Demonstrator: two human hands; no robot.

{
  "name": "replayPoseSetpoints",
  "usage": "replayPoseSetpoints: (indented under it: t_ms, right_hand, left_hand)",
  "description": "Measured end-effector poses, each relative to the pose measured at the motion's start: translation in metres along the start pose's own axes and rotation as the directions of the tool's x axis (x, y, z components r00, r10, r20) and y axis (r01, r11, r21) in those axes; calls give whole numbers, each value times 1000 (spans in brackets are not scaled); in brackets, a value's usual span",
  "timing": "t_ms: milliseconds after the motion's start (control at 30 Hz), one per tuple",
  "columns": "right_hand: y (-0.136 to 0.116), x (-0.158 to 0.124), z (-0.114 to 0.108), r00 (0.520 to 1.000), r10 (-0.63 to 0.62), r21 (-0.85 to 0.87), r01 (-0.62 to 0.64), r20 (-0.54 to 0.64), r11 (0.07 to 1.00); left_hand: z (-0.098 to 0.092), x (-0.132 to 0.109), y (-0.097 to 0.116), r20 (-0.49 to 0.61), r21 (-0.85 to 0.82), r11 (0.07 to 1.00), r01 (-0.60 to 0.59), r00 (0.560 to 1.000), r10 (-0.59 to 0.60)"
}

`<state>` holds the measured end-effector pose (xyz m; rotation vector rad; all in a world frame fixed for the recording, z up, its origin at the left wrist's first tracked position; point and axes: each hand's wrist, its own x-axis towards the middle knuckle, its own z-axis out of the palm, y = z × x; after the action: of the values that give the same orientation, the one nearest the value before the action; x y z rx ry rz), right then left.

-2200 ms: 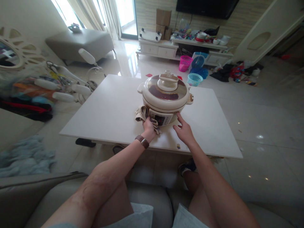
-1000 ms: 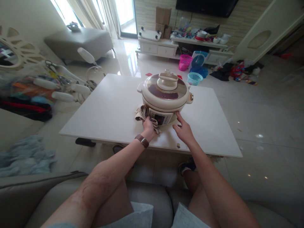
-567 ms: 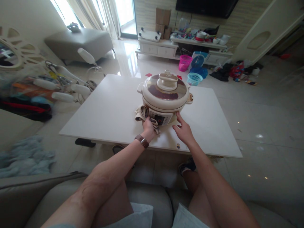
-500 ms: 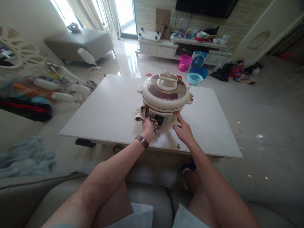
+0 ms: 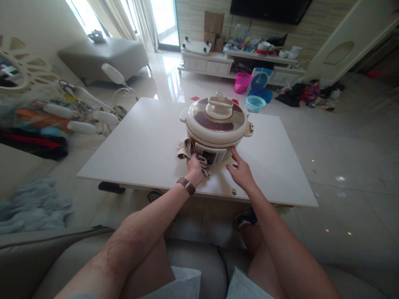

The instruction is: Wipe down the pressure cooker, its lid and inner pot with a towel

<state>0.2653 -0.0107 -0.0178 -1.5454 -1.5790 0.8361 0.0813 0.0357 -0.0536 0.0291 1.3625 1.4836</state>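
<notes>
A cream electric cooker [image 5: 215, 136] with a glass lid [image 5: 199, 118] and a thick lid handle [image 5: 220, 107] stands upright on the white table [image 5: 131, 145]. Its control panel [image 5: 210, 154] with a dark display faces me. My left hand [image 5: 195, 166] is closed on a crumpled beige and dark patterned cloth [image 5: 185, 148], held against the left part of the panel. On the cooker's lower right front, the fingertips of my right hand [image 5: 240, 168] touch the body. That hand has its fingers apart and holds nothing.
Beyond the table are a pink basket [image 5: 242, 83] and a light blue basket [image 5: 255, 104] on the floor. A floor lamp with white shades [image 5: 82, 126] stands close to the table's left side. At the far wall, a white TV cabinet [image 5: 207, 65] carries boxes and dishes.
</notes>
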Motion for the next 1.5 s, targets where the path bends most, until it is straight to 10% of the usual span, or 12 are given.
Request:
replayPoseSetpoints:
  t_ms: [900, 1500]
  right_hand:
    - [-1, -1, 0, 1000, -10, -42, 10, 3, 999]
    - [-5, -1, 0, 999, 19, -40, -18, 30, 999]
  left_hand:
    - [-17, -89, -15, 109, -6, 995, -95, 989, 95]
    - [7, -12, 35, 17, -44, 981, -188, 982, 189]
